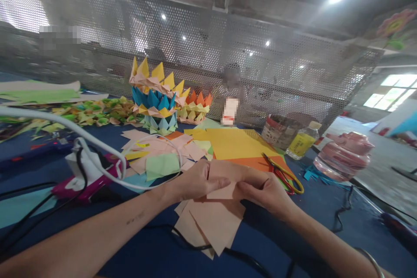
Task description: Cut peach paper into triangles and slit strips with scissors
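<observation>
Both hands meet over the blue table point(319, 202) on one small pink paper square point(224, 178). My left hand point(195, 180) pinches its left side, thumb lying across the top. My right hand point(267, 191) pinches its right side with the fingers curled under. Directly below lies a loose pile of pink paper squares point(208, 223). Red and yellow scissors point(283, 173) rest just beyond my right hand on orange and yellow sheets point(237, 143).
A tall folded-paper tower point(156, 95) of yellow, pink and blue points stands at the back, a smaller one point(195, 108) beside it. Left: a white cable point(65, 128), a pink glue gun point(84, 178), paper scraps point(87, 113). Right: a glue bottle point(301, 141), a jar point(280, 130), a pink folded stack point(342, 156).
</observation>
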A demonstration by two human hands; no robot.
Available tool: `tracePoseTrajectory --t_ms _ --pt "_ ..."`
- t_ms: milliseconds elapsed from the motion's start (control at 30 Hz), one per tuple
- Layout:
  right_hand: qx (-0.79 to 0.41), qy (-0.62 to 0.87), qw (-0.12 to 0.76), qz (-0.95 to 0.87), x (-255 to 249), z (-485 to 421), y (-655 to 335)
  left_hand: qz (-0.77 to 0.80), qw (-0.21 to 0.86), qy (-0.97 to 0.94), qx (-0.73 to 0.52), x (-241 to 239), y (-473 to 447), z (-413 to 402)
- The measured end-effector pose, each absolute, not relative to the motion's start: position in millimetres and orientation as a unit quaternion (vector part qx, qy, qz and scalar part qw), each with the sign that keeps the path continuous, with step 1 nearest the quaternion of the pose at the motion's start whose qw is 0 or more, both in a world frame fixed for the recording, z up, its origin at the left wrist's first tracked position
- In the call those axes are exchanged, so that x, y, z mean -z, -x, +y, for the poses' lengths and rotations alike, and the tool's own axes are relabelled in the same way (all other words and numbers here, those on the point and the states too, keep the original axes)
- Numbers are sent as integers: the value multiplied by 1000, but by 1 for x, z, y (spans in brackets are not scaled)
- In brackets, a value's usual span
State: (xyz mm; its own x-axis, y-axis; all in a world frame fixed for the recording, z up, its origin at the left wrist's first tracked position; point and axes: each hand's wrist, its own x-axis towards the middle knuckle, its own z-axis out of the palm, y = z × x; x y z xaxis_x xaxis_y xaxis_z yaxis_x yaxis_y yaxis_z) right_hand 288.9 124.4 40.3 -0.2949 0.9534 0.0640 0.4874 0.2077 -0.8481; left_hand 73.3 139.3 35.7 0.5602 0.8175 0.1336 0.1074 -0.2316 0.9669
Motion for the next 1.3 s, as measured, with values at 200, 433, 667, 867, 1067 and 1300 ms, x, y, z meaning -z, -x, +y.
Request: tracePoseTrajectory --t_ms 200,433,667,867,1067,1300 --pt "-386 498 280 -724 -45 122 -288 323 488 -739 -332 -38 -74 134" --pt "-342 516 285 -732 -45 130 -290 449 512 -661 -316 -33 -80 134" --pt "56 670 55 -739 -72 156 -332 474 537 -573 -398 -33 -81 143" --pt "92 721 -96 -680 -67 169 -364 460 526 -555 -451 -30 -80 147" --pt "90 720 -51 -686 -66 177 -367 465 509 -542 -481 -30 -82 148" --pt "-203 575 263 -747 -64 162 -336 482 497 -499 -521 -42 -83 143"
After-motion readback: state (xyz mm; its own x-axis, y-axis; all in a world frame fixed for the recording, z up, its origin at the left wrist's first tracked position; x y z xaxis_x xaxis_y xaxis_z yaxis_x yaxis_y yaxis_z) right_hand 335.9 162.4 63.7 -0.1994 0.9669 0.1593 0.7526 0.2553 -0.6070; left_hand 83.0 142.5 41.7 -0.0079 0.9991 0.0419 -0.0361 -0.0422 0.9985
